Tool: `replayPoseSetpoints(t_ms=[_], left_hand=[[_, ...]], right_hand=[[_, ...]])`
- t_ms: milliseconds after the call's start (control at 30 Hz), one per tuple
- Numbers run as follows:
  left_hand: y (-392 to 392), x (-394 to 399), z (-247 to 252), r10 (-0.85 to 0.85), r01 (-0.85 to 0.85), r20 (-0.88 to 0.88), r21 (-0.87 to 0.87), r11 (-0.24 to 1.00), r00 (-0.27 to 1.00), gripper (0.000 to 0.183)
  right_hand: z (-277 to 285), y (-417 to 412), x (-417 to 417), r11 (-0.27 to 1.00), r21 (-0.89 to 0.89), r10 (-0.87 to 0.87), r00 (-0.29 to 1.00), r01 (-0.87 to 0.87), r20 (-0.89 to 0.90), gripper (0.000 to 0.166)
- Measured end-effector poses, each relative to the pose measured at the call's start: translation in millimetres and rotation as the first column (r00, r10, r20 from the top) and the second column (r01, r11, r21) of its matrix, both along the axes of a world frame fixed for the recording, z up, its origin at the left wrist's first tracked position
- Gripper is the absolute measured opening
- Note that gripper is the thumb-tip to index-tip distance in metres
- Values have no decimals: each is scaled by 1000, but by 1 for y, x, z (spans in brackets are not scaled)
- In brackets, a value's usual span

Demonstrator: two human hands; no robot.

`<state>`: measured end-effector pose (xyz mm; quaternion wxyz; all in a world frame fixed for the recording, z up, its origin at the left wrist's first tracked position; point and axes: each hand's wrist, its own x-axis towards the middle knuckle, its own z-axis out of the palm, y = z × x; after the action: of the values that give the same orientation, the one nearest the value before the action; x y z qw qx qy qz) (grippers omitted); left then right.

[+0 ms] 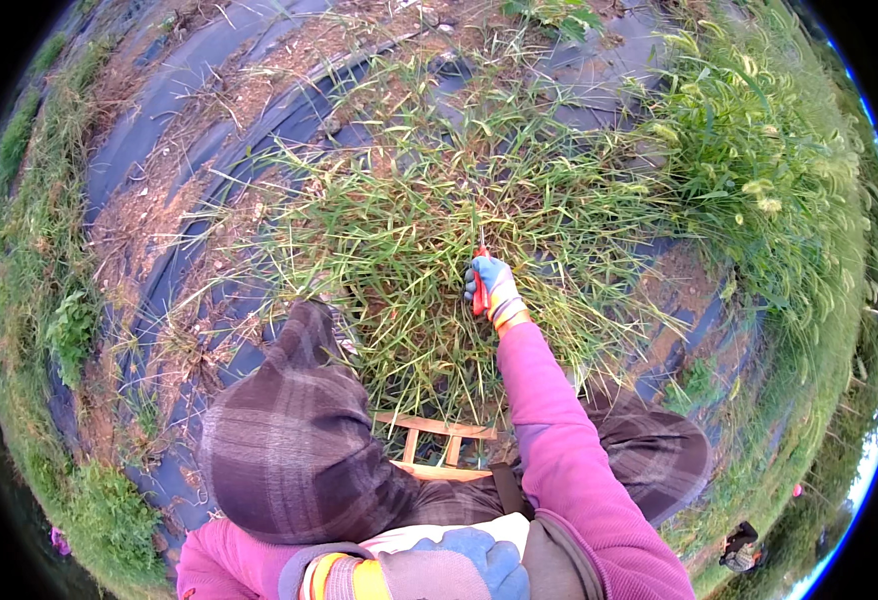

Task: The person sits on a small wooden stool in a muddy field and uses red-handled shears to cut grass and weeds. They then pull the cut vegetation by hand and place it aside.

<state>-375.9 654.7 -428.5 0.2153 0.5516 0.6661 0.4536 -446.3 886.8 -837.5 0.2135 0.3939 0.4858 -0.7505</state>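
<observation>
My right hand [490, 289], in a blue-coated knit glove, is closed around the red handles of a cutting tool [481, 259], likely pruning shears. Its narrow metal end points away from me into tangled cut grass [394, 240], where the tip is hard to see. My left hand [476, 559], gloved alike, rests against my waist over white cloth. Its fingers are partly bent, and whether it holds something cannot be made out. Grass stems lie in a loose mass between my spread knees.
Below me is a small slatted wooden seat [439, 427]. Dark plastic ground sheet [127, 150] with soil on it spreads at left. Tall foxtail grass [754, 165] stands at right. Leafy weeds [71, 330] grow at far left. A person [740, 547] is far off at lower right.
</observation>
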Motion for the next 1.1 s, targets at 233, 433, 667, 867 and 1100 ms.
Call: replayPoseSetpoints(t_ms=[233,433,667,867,1100], left_hand=[[0,2,2,21,-21,9,-10,1000,1000,12],[0,0,-1,15,-16,47,2,1000,999,13],[-1,0,0,29,-29,8,14,999,1000,14],[-1,-1,4,24,-24,-8,8,1000,1000,14],[-3,-5,1,4,-4,-2,13,1000,1000,14]], right_hand=[[23,-10,-3,995,95,39,999,-42,39,12],[12,-10,3,999,45,0,1000,-1,29,19],[-2,-11,4,999,43,-29,999,27,46,20],[0,-15,0,991,126,43,999,-45,24,16],[10,-8,-5,997,-42,-65,997,66,39,12]])
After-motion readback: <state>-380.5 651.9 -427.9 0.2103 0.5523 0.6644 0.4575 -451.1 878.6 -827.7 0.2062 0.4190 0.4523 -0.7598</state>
